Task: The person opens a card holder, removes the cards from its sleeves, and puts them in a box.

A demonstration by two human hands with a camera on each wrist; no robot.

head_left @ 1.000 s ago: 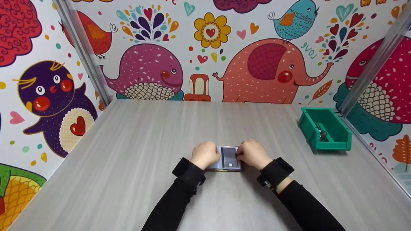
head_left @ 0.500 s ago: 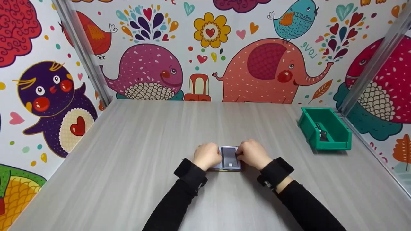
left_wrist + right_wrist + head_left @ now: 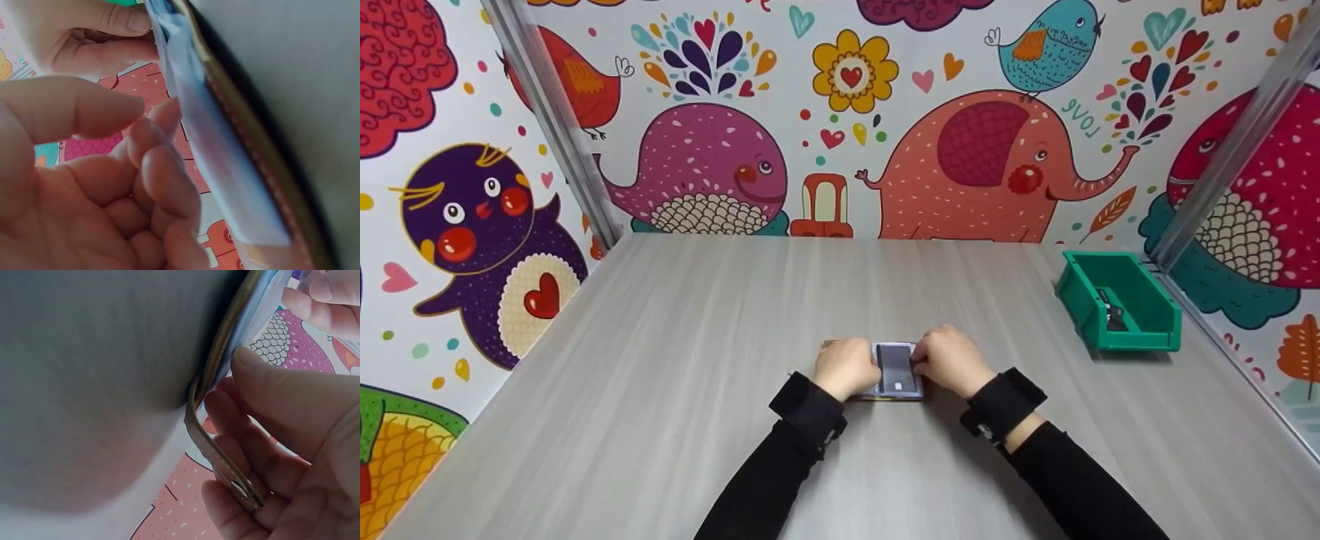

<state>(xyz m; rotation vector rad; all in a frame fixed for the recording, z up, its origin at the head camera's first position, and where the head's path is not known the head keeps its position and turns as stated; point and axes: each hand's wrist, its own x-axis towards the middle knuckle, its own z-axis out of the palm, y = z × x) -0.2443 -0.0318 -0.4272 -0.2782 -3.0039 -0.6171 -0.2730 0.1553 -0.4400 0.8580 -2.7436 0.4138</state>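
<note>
A card holder (image 3: 870, 396) lies spread on the table, with clear plastic sleeves (image 3: 214, 152) and a brown stitched edge. One sleeve on its right side shows a dark card (image 3: 895, 366) with a small pale square. My left hand (image 3: 846, 367) is over the left side, fingers loosely bent, and a fingertip reaches the sleeve in the left wrist view; nothing shows between thumb and fingers. With thumb on the sleeves and fingers at the cover's edge, my right hand (image 3: 952, 360) pinches the right side. A snap strap (image 3: 222, 458) hangs from that edge, against its fingers.
At the right of the table stands a green bin (image 3: 1132, 341) with a dark item (image 3: 1113, 311) inside. Walls with printed cartoon animals border the table (image 3: 660, 315) at the back and sides.
My left hand has slid slightly to the right across the left side of the card holder. The right hand stays in place on the right edge.
</note>
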